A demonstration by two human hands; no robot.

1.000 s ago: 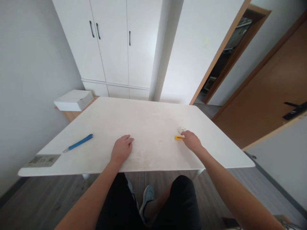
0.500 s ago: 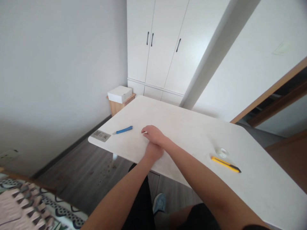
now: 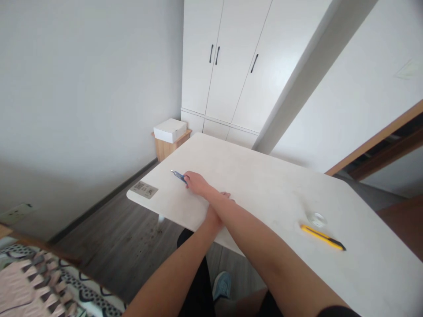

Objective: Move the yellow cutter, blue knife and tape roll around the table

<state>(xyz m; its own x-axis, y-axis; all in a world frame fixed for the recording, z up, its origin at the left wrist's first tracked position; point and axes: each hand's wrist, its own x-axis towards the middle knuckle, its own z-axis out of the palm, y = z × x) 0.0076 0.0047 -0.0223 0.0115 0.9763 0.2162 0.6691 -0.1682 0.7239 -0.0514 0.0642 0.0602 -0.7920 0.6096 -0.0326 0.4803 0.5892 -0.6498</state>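
Observation:
My right hand (image 3: 196, 182) is closed around the blue utility knife (image 3: 179, 175). The knife's metal tip points away to the far left, just above the white table (image 3: 257, 171). Under my right forearm, my left hand (image 3: 222, 200) rests on the tabletop near the front edge. Only some of its fingers show past the forearm; they look stretched out, and I see nothing held in them. To the right lies a yellow utility knife (image 3: 323, 237) with a black end. Just behind that knife is a roll of clear tape (image 3: 317, 219).
A grey printed label (image 3: 143, 189) is stuck on the table's left corner. Beyond it, a white box (image 3: 170, 130) sits on a wooden cabinet (image 3: 167, 149). White wardrobe doors (image 3: 228, 66) stand at the back. A patterned cloth (image 3: 82, 290) is at lower left.
My right hand has moved left and taken hold of the blue utility knife, which lay on the table before. My left hand stays under the right forearm. The view has shifted slightly.

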